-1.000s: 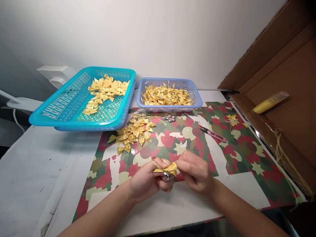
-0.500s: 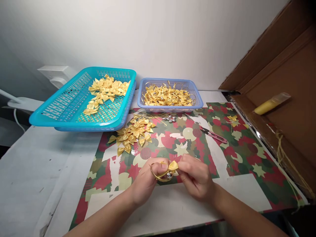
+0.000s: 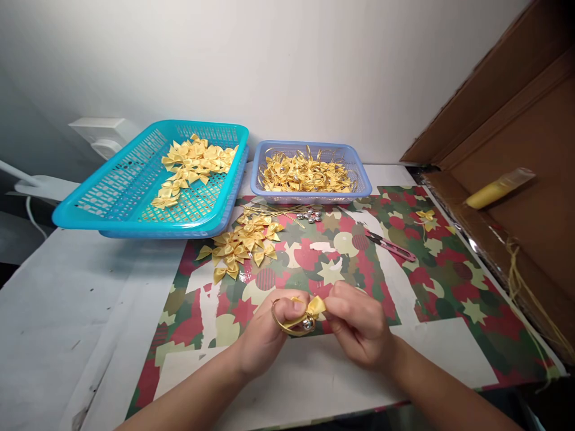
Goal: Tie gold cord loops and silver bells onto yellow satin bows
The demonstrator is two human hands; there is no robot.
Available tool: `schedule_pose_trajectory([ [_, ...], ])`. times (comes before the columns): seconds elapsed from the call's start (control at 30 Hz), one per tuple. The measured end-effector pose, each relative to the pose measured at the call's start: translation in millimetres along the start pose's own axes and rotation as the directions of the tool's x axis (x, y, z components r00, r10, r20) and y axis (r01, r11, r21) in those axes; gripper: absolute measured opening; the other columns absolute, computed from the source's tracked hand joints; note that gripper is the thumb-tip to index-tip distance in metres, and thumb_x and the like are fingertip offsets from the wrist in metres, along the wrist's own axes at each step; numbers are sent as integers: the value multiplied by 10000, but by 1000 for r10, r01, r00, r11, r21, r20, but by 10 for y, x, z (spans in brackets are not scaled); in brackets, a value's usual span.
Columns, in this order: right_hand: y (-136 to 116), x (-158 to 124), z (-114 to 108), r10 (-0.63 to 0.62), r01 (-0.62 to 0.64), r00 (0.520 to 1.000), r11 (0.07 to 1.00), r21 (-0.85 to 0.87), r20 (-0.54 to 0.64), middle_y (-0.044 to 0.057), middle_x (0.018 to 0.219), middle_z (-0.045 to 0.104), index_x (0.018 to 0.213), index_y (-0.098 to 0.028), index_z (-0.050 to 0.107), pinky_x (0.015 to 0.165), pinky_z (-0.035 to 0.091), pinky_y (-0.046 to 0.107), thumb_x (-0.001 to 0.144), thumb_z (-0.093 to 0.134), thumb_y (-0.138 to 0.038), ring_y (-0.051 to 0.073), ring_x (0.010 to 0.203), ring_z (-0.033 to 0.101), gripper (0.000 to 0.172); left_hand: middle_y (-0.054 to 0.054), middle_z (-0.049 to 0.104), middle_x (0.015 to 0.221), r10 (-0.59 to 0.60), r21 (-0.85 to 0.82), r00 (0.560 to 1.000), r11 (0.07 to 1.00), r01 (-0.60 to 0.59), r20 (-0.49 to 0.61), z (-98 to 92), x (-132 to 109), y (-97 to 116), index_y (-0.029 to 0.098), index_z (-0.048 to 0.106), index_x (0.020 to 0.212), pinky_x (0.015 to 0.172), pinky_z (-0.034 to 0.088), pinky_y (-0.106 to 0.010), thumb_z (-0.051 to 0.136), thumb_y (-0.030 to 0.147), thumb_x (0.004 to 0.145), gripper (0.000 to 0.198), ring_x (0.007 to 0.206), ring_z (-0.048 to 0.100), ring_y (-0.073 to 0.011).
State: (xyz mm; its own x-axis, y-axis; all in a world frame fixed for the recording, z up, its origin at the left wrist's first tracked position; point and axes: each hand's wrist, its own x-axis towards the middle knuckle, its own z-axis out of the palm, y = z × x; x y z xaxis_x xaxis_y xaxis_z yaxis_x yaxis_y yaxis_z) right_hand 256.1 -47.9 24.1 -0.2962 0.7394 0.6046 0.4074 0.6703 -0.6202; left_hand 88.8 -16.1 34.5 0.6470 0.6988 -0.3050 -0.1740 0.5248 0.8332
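Between my hands, above the front of the table, is a yellow satin ribbon bow with a small silver bell and a looped gold cord. My left hand is closed on the bow, its thumb pressed on the ribbon's left half, and the gold loop curves round that thumb. My right hand is closed too, its thumb and forefinger pinching at the bow's right tip. What exactly sits between the right fingertips is hidden. The bell hangs just below the bow's knot.
A pile of yellow bows lies beyond my hands, near gold cords and silver bells. Behind stand a turquoise basket of bows and a blue basket of belled bows. Pink thread snips lie right, before a cardboard wall.
The bow has tilted slightly and the bell sits a little lower. Both hands keep their grip in nearly the same place. The whole view has shifted very slightly.
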Motion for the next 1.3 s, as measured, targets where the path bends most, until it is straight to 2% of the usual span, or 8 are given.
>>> schedule_pose_trajectory([
  [0.2, 1, -11, -9, -11, 11, 1000, 1000, -19, 4, -21, 612, 387, 936, -203, 518, 519, 314, 261, 827, 413, -9, 136, 545, 347, 246, 38, 302, 546, 25, 46, 999, 999, -26, 20, -23, -6, 0, 193, 366, 535, 548, 205, -290, 502, 371, 743, 305, 553, 266, -118],
  [0.53, 36, -26, -33, -67, 74, 996, 991, -111, 66, 6, 619, 446, 996, -195, 543, 507, 321, 276, 826, 413, -17, 157, 562, 375, 279, 44, 247, 550, 38, 85, 998, 995, -41, 42, -25, -4, 12, 202, 291, 531, 541, 187, -292, 498, 390, 770, 367, 557, 223, -117],
  [0.73, 37, -36, -21, -68, 75, 995, 992, -98, 76, 2, 618, 412, 992, -189, 544, 514, 314, 282, 829, 411, -11, 158, 576, 357, 275, 34, 306, 578, 30, 138, 998, 990, -37, 52, -56, -9, -30, 195, 321, 558, 563, 214, -296, 445, 324, 795, 298, 580, 259, -122],
  [1.03, 43, -38, -52, -57, 69, 994, 989, -128, 95, 5, 625, 402, 948, -183, 542, 512, 313, 286, 829, 416, -2, 161, 578, 347, 251, 41, 274, 553, -10, 50, 999, 999, 8, 34, -44, 8, -12, 200, 327, 537, 544, 183, -298, 491, 355, 733, 299, 555, 251, -119],
  [1.3, 48, -43, -46, -75, 90, 993, 982, -163, 96, 5, 631, 393, 932, -172, 539, 519, 301, 284, 838, 404, -1, 154, 585, 321, 238, 45, 273, 539, -27, 37, 1000, 999, 27, 8, -20, 24, 7, 201, 330, 519, 533, 178, -294, 495, 345, 714, 294, 542, 243, -115],
])
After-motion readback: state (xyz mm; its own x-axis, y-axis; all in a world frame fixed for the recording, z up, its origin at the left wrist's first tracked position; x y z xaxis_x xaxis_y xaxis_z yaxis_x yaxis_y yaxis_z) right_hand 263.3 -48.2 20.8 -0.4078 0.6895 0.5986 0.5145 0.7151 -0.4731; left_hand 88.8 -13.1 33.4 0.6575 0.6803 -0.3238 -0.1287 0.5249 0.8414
